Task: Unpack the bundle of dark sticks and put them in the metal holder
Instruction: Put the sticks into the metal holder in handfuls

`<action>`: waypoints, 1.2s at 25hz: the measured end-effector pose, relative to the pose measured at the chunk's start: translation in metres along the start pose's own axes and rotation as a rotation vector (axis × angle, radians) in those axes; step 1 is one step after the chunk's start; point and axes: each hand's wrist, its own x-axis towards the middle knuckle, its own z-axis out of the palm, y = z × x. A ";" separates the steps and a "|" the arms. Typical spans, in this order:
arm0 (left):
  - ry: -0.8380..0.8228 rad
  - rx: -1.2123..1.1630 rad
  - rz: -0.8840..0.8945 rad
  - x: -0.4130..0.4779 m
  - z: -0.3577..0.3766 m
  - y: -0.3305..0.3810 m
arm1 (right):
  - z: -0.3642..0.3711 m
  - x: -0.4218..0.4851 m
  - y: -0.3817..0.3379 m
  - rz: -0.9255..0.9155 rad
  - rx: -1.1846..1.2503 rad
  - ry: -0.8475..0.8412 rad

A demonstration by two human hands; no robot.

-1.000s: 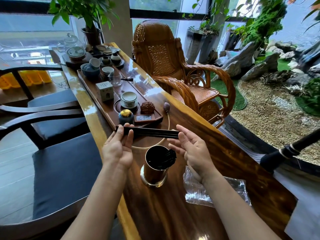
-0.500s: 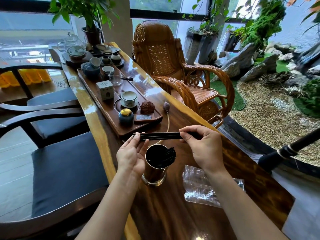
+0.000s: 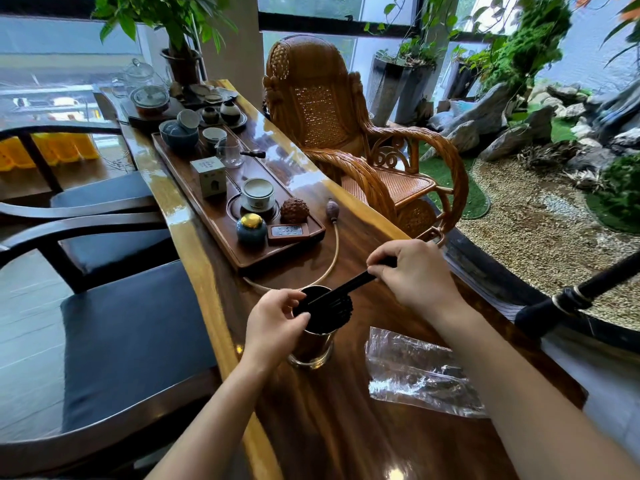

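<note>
A bundle of dark sticks [image 3: 349, 286] slants down to the left over the mouth of the metal holder [image 3: 311, 344], which stands on the wooden table. My right hand [image 3: 415, 275] grips the bundle's upper right end. My left hand [image 3: 277, 323] pinches its lower left end at the holder's rim and covers part of the holder's left side. Several more dark sticks [image 3: 337, 311] stand inside the holder, leaning against its right edge.
An empty clear plastic bag [image 3: 415, 368] lies on the table [image 3: 346, 427] right of the holder. Behind it a wooden tea tray [image 3: 242, 258] carries cups and jars, with a thin hose [image 3: 334, 258] curving past. Dark chairs [image 3: 121, 334] stand left, a rattan rocking chair [image 3: 329, 109] right.
The bundle went from level above the holder to slanting down, its left end lowered to the holder's mouth. My right hand took the right end; my left hand slid down to the rim.
</note>
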 end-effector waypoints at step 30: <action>0.095 0.197 0.200 -0.008 0.035 -0.003 | 0.090 -0.027 0.060 0.406 0.309 -0.189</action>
